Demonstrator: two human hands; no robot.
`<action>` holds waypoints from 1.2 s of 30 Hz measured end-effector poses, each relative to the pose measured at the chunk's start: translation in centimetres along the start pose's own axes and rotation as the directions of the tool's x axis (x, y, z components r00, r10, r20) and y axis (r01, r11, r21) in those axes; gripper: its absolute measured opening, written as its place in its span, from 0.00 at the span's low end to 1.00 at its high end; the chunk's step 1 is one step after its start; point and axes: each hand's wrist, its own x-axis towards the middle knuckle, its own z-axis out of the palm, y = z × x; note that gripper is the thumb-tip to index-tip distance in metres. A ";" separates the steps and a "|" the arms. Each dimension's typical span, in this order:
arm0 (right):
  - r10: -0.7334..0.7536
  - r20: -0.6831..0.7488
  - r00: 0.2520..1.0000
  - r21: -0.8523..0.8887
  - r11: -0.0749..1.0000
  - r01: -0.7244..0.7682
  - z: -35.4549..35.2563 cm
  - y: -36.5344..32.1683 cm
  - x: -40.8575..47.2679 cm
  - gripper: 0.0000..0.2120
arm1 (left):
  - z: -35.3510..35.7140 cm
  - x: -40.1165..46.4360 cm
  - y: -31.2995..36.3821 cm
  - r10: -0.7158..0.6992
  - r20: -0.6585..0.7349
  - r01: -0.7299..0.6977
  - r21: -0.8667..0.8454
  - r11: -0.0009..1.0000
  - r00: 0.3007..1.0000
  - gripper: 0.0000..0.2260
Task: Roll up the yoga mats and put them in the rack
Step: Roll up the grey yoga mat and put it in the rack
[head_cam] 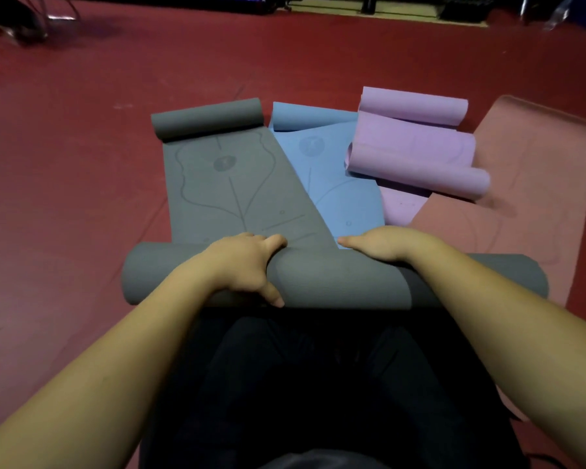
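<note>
From the head camera, the grey mat lay on the red floor straight out in front of the kneeling person, its near end already wound into a thick roll just ahead of the knees and its far end curling up on its own. The left hand sat on top of that roll, fingers over the far side and thumb hooked down the near side, gripping it. The right hand lay over the roll further along, palm down; whether its fingers were wrapped round or only pressing I could not tell.

Beside the grey mat, to its right, was a blue mat, partly under it. Beyond that lay a purple mat, loosely folded over itself in soft humps, and a pink mat lay flat, furthest from the grey one. No rack was in sight.

The mat looked soft, light and springy, with a matte, grippy face, so it would likely slacken if let go. I judged the best hold to be both hands spread wide along the roll, pressing down and forward to keep it tight and its ends even.
</note>
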 end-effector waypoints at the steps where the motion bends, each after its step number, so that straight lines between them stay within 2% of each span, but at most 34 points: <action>1: -0.016 -0.077 0.997 -0.038 0.999 0.013 0.0 0.1 0.2 0.32 | -0.3 0.4 -0.2 -0.006 0.030 0.007 -0.031 0.999 1.000 0.42; 3: -0.077 -0.287 0.955 -0.091 0.994 0.053 0.2 0.1 0.0 0.26 | -0.9 1.3 -0.8 -0.013 0.098 0.024 -0.106 0.994 0.995 0.43; 5: -0.109 -0.427 0.898 -0.094 0.993 0.076 0.7 -0.1 -0.7 0.24 | -1.3 2.4 -1.6 -0.024 0.184 0.060 -0.194 0.979 0.983 0.44; 10: -0.128 -0.494 0.860 -0.139 0.988 0.067 2.8 0.3 -2.6 0.24 | -2.3 4.9 -2.9 -0.018 0.324 0.138 -0.352 0.926 0.946 0.39; 13: -0.120 -0.572 0.811 -0.259 0.965 -0.040 4.6 0.0 -2.9 0.33 | -2.6 6.0 -2.9 0.010 0.390 0.170 -0.422 0.891 0.921 0.38; 16: -0.075 -0.593 0.801 -0.259 0.960 -0.102 4.8 -0.6 -2.7 0.38 | -2.5 6.4 -3.1 0.030 0.382 0.166 -0.469 0.867 0.924 0.38; 18: -0.059 -0.591 0.805 -0.238 0.966 -0.104 4.4 -0.7 -2.3 0.37 | -2.1 6.2 -3.4 0.036 0.319 0.125 -0.470 0.873 0.947 0.38; 20: -0.063 -0.588 0.806 -0.237 0.967 -0.097 4.1 -0.7 -1.9 0.32 | -1.7 5.7 -3.6 0.027 0.197 0.060 -0.422 0.904 0.980 0.39; 23: -0.056 -0.576 0.815 -0.212 0.974 -0.083 3.7 -0.9 -1.6 0.29 | -0.4 4.6 -3.7 0.043 -0.068 -0.057 -0.223 0.973 0.997 0.42; 25: -0.021 -0.547 0.837 -0.176 0.980 -0.091 3.2 -0.8 -1.3 0.30 | 1.2 3.5 -3.4 0.083 -0.279 -0.098 -0.041 0.994 0.957 0.44; 27: 0.018 -0.499 0.867 -0.140 0.985 -0.101 2.6 -0.7 -0.9 0.32 | 3.7 2.5 -2.9 0.140 -0.432 -0.072 0.171 0.983 0.891 0.46; 29: 0.038 -0.454 0.890 -0.127 0.986 -0.107 2.1 -0.8 -0.6 0.33 | 5.5 2.0 -2.3 0.168 -0.467 -0.006 0.329 0.944 0.868 0.51; 32: 0.050 -0.403 0.914 -0.123 0.986 -0.108 1.4 -1.0 -0.4 0.34 | 5.5 2.3 -1.6 0.084 -0.390 0.079 0.383 0.920 0.917 0.57; 36: 0.080 -0.351 0.933 -0.085 0.990 -0.117 0.4 -1.2 -0.5 0.36 | 3.6 2.7 -1.5 0.067 -0.331 0.074 0.394 0.916 0.941 0.51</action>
